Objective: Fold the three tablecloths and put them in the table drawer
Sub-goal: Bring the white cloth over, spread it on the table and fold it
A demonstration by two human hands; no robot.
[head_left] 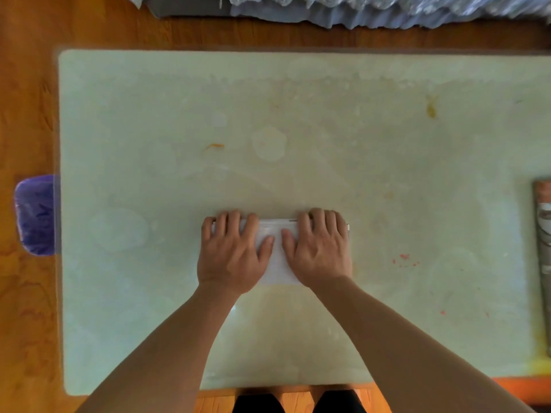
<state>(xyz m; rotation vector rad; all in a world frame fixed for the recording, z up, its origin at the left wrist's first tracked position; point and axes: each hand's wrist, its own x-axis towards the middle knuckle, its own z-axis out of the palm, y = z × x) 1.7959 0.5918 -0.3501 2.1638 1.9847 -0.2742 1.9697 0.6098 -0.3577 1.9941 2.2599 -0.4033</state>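
Small white folded tablecloth (278,257) flat on pale green stained table (328,138), near front edge. Left hand (234,251) and right hand (320,248) press it, fingers straight, side by side.

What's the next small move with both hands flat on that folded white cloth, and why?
Probably slide both palms outward once to set the creases, then lift the bundle. The white tablecloth already lies as a small folded rectangle on the table, with the left hand and right hand pressing it flat, fingers straight. No drawer shows in this view, so stowing comes after.
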